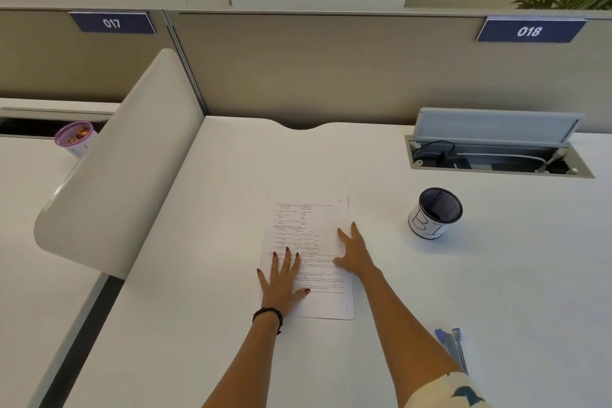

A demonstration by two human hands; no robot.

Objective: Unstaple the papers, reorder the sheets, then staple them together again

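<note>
A stack of printed white papers [314, 225] lies flat on the white desk [231, 192], straight ahead of me. My left hand [283, 278] rests palm down on the lower left part of the sheets, fingers spread. My right hand [352, 250] lies on the right edge of the papers, fingers stretched toward the far right corner. Neither hand holds anything. A blue stapler [453, 346] lies on the desk at the near right, partly hidden behind my right forearm.
A black mesh pen cup [435, 214] with a white label stands to the right of the papers. Behind it an open cable tray [496, 156] is set into the desk. A white curved divider [126, 162] borders the left side, with a purple cup [75, 137] beyond it.
</note>
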